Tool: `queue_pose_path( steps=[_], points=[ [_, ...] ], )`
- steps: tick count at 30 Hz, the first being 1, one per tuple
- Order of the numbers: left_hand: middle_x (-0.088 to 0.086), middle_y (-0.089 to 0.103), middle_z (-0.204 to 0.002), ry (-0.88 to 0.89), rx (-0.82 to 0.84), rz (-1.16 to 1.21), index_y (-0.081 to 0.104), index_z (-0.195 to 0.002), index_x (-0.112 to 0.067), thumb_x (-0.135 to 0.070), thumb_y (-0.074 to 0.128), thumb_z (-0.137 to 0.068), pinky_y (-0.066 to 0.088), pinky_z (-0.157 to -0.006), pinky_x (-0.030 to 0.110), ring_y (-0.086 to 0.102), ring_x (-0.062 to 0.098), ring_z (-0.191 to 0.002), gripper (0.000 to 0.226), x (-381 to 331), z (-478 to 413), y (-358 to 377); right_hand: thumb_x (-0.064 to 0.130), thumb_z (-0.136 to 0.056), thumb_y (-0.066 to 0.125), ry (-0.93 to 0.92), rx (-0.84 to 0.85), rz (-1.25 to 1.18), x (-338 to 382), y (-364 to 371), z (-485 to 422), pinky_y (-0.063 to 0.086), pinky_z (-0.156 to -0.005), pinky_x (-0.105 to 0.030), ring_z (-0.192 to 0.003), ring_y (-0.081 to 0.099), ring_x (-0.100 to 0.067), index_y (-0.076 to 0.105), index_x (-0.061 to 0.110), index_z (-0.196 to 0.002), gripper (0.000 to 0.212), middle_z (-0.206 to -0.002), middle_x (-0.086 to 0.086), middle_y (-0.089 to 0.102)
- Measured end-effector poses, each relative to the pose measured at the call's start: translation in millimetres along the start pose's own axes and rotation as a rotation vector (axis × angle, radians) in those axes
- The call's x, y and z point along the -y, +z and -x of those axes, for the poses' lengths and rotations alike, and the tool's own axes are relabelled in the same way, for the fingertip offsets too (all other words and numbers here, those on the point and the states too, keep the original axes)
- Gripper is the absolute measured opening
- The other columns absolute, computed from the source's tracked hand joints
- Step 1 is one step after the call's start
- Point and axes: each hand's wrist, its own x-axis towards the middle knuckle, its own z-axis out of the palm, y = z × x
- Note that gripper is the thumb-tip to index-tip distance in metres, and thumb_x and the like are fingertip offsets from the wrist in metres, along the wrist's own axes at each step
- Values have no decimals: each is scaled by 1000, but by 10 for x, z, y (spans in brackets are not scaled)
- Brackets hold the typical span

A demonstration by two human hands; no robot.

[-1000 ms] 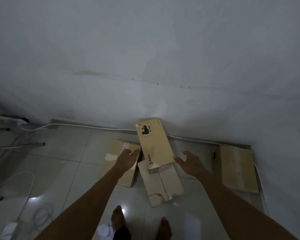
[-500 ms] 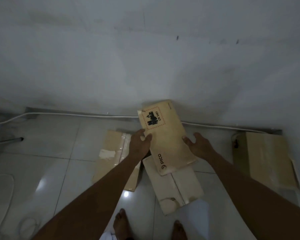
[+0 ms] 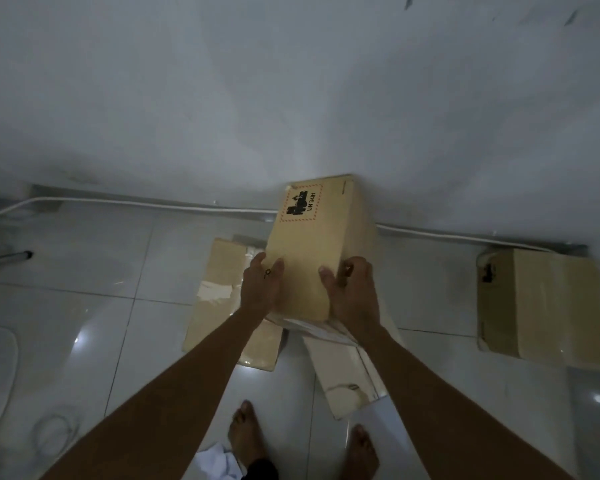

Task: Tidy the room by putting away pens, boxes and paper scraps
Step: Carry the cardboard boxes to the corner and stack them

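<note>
Labelled box (image 3: 321, 244), brown cardboard with a UN 3481 sticker at its far end, is at centre frame, held at its near end by both hands. Left hand (image 3: 261, 289) clamps the box's left edge with the thumb on the top face. Right hand (image 3: 352, 296) clamps the right edge, thumb on top and fingers curled round the side. So the grip is closed on the box from both sides, neither hand free. Key relation: the box's long axis runs from the grip straight up the frame toward the wall (image 3: 291, 98), tilted a little right, so nearly all of the box lies beyond the hands and only the near end is between them. Both hands are level with each other, neither nearer the far end. The far end is at the wall base by the white cable (image 3: 136, 202); cannot tell if it touches the wall. The near end hangs over a lower box (image 3: 347, 372) on the floor (image 3: 84, 289), with pale flaps or tape between them, unclear. A flat box (image 3: 219, 299) lies just left of the grip, and another box (image 3: 541, 306) lies well apart at right frame. A paper scrap (image 3: 219, 462) lies bottom centre by the bare feet. Judgement: with the weight out ahead of the grip, the far end may dip on lifting.
</note>
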Motion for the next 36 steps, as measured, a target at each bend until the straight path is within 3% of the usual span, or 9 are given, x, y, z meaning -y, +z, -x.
queue_pose_path(
  steps=[5,9,14,18,22,26,28,32,36],
  points=[
    [20,35,-141,-262,-46,-32,38,-142,-26,-67,47,-85,40,-104,51,42,42,-125,71,313,-108,-158,56,-79,62,-18,56,61,87,348,295,37,-93,-43,-116,40,-24,42,23,-118,54,-131,0,37],
    [14,41,-143,-419,-24,150,36,-140,-31,-89,41,-65,39,-101,59,44,40,-123,95,797,-126,-277,67,-83,37,-195,171,216,78,589,626,42,-91,-43,-116,39,-21,37,32,-121,51,-135,5,34],
    [12,56,-124,-629,-30,432,49,-131,-14,-71,20,-89,40,-91,47,50,32,-103,77,1063,-173,-309,61,-94,31,-318,421,390,-5,950,996,39,-98,-48,-129,34,-26,26,31,-139,54,-153,3,17],
    [12,50,-133,-640,-37,518,44,-134,-15,-72,19,-88,39,-102,49,48,34,-117,77,1267,-274,-452,58,-95,30,-272,513,330,-119,1202,1049,33,-104,-44,-136,27,-23,19,29,-148,61,-157,10,10],
    [15,57,-118,-492,-13,562,57,-109,-14,-68,24,-91,46,-92,45,54,30,-102,67,1339,-373,-503,63,-93,25,-284,593,310,-196,1313,1026,26,-109,-41,-141,24,-19,19,30,-149,65,-158,12,13],
    [16,57,-128,-488,-81,554,51,-132,-11,-80,30,-81,42,-101,56,54,37,-116,88,1416,-493,-507,58,-96,29,-369,563,288,-164,1270,822,31,-107,-37,-135,36,-20,32,25,-145,60,-152,3,31],
    [13,56,-132,-431,-79,531,49,-136,-15,-80,29,-81,42,-102,56,53,34,-120,87,1423,-502,-522,56,-94,30,-367,410,286,-181,1127,627,41,-95,-36,-119,50,-27,44,18,-135,58,-138,-7,45],
    [4,52,-137,-267,-80,528,46,-138,-24,-73,39,-84,41,-102,48,50,27,-123,73,1371,-538,-644,61,-88,28,-116,-22,309,-290,805,69,41,-90,-42,-111,50,-33,49,13,-128,66,-128,-12,46],
    [6,45,-144,-240,-102,485,32,-146,-27,-72,55,-76,40,-104,50,48,29,-127,87,1411,-743,-729,54,-97,35,174,58,-44,-340,762,-436,35,-101,-41,-122,48,-29,46,12,-136,58,-136,-10,47]
  ],
)
